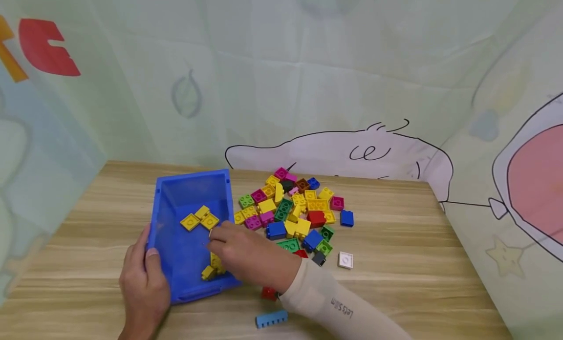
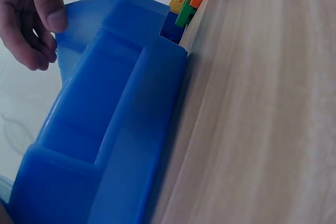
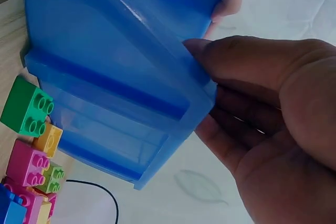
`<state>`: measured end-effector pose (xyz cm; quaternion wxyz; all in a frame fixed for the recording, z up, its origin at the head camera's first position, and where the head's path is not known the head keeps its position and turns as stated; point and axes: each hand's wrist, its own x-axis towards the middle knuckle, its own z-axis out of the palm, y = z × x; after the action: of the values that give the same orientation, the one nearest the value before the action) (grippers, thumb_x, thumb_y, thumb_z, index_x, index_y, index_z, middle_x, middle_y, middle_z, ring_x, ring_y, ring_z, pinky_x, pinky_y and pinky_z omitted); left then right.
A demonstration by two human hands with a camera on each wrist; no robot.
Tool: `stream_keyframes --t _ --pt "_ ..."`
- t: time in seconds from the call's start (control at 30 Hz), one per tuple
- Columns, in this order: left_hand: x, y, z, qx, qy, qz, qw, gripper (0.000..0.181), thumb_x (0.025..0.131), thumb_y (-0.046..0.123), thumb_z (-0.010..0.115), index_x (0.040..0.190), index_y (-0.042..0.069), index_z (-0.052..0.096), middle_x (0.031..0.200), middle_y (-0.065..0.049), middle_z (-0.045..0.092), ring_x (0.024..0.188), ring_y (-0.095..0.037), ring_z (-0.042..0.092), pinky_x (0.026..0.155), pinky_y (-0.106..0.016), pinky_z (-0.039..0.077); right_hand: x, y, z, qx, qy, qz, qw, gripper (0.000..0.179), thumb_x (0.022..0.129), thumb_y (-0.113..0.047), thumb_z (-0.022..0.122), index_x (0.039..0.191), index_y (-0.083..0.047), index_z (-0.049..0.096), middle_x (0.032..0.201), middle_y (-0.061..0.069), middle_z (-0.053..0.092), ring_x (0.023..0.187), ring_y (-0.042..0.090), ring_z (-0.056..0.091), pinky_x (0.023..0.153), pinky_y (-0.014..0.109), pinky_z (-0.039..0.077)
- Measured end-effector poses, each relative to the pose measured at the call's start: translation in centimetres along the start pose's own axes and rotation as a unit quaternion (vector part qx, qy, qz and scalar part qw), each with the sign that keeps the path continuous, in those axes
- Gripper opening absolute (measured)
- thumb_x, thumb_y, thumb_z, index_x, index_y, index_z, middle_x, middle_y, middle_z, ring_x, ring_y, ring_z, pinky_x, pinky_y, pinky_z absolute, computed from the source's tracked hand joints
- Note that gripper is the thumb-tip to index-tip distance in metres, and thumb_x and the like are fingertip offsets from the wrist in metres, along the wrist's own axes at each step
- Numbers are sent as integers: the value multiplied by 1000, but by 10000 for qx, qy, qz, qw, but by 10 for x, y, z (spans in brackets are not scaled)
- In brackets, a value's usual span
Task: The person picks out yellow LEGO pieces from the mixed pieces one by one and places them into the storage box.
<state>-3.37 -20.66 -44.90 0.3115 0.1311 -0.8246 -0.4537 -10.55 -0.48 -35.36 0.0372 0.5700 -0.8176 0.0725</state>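
Note:
A blue plastic bin [image 1: 186, 252] sits on the table, with several yellow toy bricks [image 1: 190, 222] lying inside toward the back. More yellow bricks [image 1: 208, 272] lie at its front right, partly hidden by a hand. My left hand [image 1: 142, 281] grips the bin's left wall, thumb over the rim. Above the right side of the bin hovers my right hand [image 1: 246, 252]. In the left wrist view the fingers of that right hand [image 2: 31, 22] hang loosely bent, and no brick shows between them. The right wrist view has its thumb close by the bin's rim [image 3: 202, 95].
A mixed pile of bricks [image 1: 283, 210] spreads right of the bin. A white brick [image 1: 345, 260] lies apart to the right. Nearer the front are a light blue brick [image 1: 271, 319] and a red brick [image 1: 269, 293]. A printed cloth [image 1: 272, 86] hangs behind the wooden table [image 1: 396, 242].

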Motion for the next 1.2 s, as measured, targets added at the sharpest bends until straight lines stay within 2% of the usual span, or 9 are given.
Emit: stream_keyframes --t 0.13,0.27,0.37,0.47,0.6,0.73,0.8,1.0,1.2 --pt "1 -1 -1 18 42 42 10000 46 106 11 39 151 10 47 119 -25 58 102 -35 54 86 -21 34 0 2 -4 548 116 122 9984 27 94 -12 72 120 -6 72 117 2 63 111 10 52 95 11 36" --pt "2 -2 -2 21 -9 -16 10000 47 106 12 38 152 11 45 121 -24 57 104 -35 53 88 -15 33 -1 14 -14 1180 667 386 9900 25 93 -11 74 117 -6 72 117 2 63 114 11 53 96 13 37" --pt "3 -2 -3 39 -89 -96 9999 47 107 14 37 153 12 43 124 -24 56 107 -35 53 89 -12 31 -1 32 -22 1474 1161 838 9787 24 92 -7 74 116 -6 72 117 3 65 113 12 56 96 16 40" --pt "2 -2 -4 42 -104 -122 9999 47 107 13 37 154 12 43 124 -23 56 108 -34 53 90 -12 31 1 53 -24 1728 1270 1425 9663 24 92 -5 73 115 -6 72 115 2 67 108 12 60 92 18 45" --pt "2 -2 -5 45 -67 -118 9999 47 107 13 37 153 13 44 123 -24 56 107 -35 53 91 -13 31 10 75 -13 1889 647 2073 9577 23 92 -5 73 115 -6 73 111 2 67 102 14 62 88 19 47" --pt "0 -1 -3 29 -35 -44 10000 46 106 12 39 152 11 45 121 -24 56 105 -34 53 90 -16 33 23 85 10 1807 -205 2340 9551 28 93 -7 73 121 -5 72 115 5 66 104 17 62 88 21 48" --pt "-1 -1 -2 14 -42 -1 10000 46 106 12 39 152 11 45 120 -24 56 105 -34 53 89 -18 34 30 88 23 1766 -486 2403 9533 32 92 -7 73 124 -4 70 117 6 66 105 17 63 88 24 50" --pt "-2 -1 0 -51 84 115 9999 46 105 10 41 151 10 48 115 -25 57 101 -34 53 89 -26 35 40 96 55 1886 -760 2525 9460 39 92 -10 74 130 -3 66 119 7 67 105 17 62 89 28 51" --pt "-2 -3 0 -75 104 196 9997 46 105 10 41 150 9 48 113 -26 57 98 -34 53 87 -23 33 40 95 65 1287 -772 2323 9610 45 94 -18 73 135 -5 64 123 9 67 111 21 58 90 29 50"
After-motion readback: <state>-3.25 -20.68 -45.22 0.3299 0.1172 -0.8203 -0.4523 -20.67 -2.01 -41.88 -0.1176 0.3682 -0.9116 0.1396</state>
